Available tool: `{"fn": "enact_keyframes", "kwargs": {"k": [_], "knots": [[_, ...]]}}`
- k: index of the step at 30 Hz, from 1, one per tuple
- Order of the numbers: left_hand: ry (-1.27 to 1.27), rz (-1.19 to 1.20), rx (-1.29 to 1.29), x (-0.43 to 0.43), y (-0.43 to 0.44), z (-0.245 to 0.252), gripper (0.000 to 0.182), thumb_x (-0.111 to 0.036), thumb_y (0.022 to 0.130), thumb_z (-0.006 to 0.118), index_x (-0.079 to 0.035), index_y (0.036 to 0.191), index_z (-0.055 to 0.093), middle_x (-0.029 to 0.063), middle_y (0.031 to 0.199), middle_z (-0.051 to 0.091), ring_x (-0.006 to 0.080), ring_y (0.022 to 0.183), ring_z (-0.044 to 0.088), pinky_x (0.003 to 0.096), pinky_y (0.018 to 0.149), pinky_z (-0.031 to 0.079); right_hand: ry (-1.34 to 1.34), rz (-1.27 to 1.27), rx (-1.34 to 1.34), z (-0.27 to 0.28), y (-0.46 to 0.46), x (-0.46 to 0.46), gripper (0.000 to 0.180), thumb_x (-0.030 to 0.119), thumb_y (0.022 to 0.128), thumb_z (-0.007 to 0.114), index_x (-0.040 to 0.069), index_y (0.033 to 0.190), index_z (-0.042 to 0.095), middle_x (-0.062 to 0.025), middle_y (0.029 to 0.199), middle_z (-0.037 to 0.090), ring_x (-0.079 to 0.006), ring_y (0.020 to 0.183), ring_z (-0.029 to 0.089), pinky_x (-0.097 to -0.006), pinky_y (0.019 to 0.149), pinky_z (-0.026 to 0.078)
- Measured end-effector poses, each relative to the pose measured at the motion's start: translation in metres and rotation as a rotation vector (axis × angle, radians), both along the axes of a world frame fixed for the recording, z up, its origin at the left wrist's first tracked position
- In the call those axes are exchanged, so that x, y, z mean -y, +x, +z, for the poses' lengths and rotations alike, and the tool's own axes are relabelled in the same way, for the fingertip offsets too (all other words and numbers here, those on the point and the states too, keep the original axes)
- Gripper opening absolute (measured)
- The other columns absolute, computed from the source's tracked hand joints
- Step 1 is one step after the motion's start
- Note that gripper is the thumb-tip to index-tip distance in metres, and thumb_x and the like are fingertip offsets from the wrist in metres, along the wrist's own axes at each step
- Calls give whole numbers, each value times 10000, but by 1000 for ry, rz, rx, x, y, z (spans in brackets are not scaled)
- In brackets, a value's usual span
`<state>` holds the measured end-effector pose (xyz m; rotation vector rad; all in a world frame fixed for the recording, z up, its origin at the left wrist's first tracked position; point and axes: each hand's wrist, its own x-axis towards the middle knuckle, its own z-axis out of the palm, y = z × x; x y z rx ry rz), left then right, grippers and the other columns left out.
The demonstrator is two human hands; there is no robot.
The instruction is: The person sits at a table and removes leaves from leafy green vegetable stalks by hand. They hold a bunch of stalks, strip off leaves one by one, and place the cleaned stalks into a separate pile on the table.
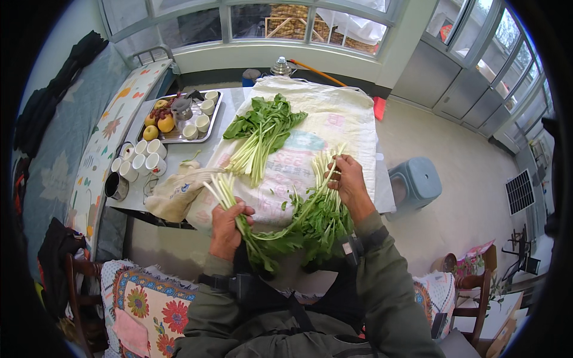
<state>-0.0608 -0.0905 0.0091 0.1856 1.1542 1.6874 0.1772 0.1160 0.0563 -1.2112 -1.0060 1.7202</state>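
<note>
My left hand [229, 226] grips a bunch of leafy green vegetables [222, 185] by its pale stems, with the leaves hanging down past the table's near edge. In my right hand [349, 181] a few pale stems are pinched between thumb and fingers, above a second pile of the same greens [329, 219]. That pile lies at the near right of a white woven sack [349, 129] spread over the table. Farther back on the sack rests another bundle of greens [264, 134], its leaves pointing away from me. Small leaf scraps [284, 205] dot the sack between the piles.
At the left stand a metal tray [203, 139] with fruit, a glass teapot [182, 109] and cups, several white mugs [155, 164] and a dark metal cup [116, 186]. A cloth bag [172, 197] lies beside the sack. A blue plastic stool [416, 183] is to the right.
</note>
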Motion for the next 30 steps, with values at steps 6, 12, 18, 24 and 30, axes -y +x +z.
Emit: {"fn": "enact_keyframes", "kwargs": {"k": [6,12,18,24,30], "knots": [[1,14,5,10,-21,-5,131,-43,906,650,-44,1008,567,141,747,663,200,493,579,324,436,489,19,17,88,-22,-6,-24,236,229,1014,545,48,1164,530,-56,889,623,-174,690,665,-301,472,548],[21,-47,37,2,-3,3,129,-43,901,655,-28,1001,574,140,755,656,202,517,588,317,458,494,55,172,394,-59,-25,-26,239,138,969,563,-17,1142,508,-119,898,626,-211,704,688,-346,475,579],[69,-160,12,-8,20,9,142,-57,898,673,-14,1000,582,142,763,665,199,552,609,309,512,522,187,141,486,-59,-19,-24,335,103,940,578,-88,1214,552,-171,987,668,-226,743,705,-369,531,614],[102,-329,21,-18,44,10,235,-52,911,659,11,1116,563,146,800,682,198,591,639,310,531,535,163,398,265,-26,-11,25,389,200,955,641,-77,1225,602,-145,1024,694,-195,795,704,-296,556,577],[270,-453,4,-23,66,20,403,16,900,585,54,1294,505,152,1003,679,214,767,694,303,593,586,82,616,122,-16,-21,81,354,279,962,682,-58,1068,703,-16,753,647,-67,624,544,-236,563,450]]}}
